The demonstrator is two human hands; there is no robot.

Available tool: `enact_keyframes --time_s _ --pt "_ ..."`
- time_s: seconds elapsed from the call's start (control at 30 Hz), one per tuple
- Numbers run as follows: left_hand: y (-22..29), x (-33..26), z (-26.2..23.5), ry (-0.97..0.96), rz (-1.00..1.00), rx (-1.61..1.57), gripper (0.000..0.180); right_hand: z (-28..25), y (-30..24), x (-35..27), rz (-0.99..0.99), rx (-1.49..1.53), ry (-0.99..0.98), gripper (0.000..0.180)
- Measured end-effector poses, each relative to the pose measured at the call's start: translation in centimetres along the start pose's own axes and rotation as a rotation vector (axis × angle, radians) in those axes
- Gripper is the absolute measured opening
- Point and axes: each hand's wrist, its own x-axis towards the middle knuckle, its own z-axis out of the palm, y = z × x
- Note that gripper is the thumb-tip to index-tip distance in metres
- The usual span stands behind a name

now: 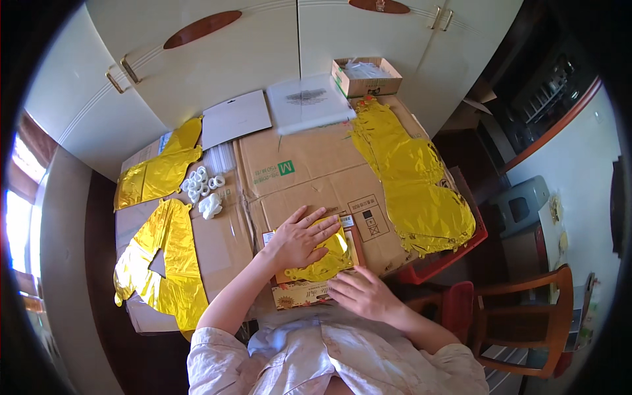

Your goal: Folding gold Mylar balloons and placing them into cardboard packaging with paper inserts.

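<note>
A folded piece of gold foil [320, 268], apparently a flat foil balloon, lies in front of me at the table's near edge. My left hand [297, 242] rests flat over it, fingers stretched out and slightly apart. Close to its lower right side is my right hand [362, 295], palm down with loosely extended fingers that touch the edge. Under the foil shows a printed cream card or packet [299, 296] with orange decoration. Its upper part is mostly covered by the foil and my left hand.
Cardboard [316, 191] covers the table. Flat gold foil balloons lie at right [418, 184] and left [187, 253]. Several white rings [196, 183] sit near clear straws [221, 160]. Behind are a white board [237, 120], clear plastic bags [309, 108] and an open box [368, 85]. A wooden chair [517, 286] stands right.
</note>
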Motion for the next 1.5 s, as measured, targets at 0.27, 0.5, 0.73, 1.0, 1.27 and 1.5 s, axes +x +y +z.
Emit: enact_keyframes --time_s 0.27,0.5,0.73,1.0,1.27,1.5 --pt "-2.4 0.4 -0.6 0.02 -0.044 0.024 0.06 1.1 1.7 1.5 -0.004 0.095 0.122 0.023" --pt "-2.7 0.3 -0.5 0.047 -0.004 0.051 0.055 0.4 3.0 3.9 -0.117 0.039 0.072 0.023" --pt "-2.4 0.2 -1.0 0.015 0.007 0.056 0.054 0.8 2.8 4.0 -0.164 0.005 0.139 0.02" --pt "-2.6 0.0 -0.6 0.026 0.013 0.112 0.054 0.5 7.7 5.2 0.171 0.245 0.288 0.013" --pt "-2.4 -0.1 -0.7 0.065 0.003 0.1 0.05 4.7 14.1 8.5 0.251 0.246 0.237 0.018" --pt "-2.5 -0.1 -0.5 0.064 0.004 0.049 0.05 4.2 13.6 7.6 0.243 0.138 0.108 0.023"
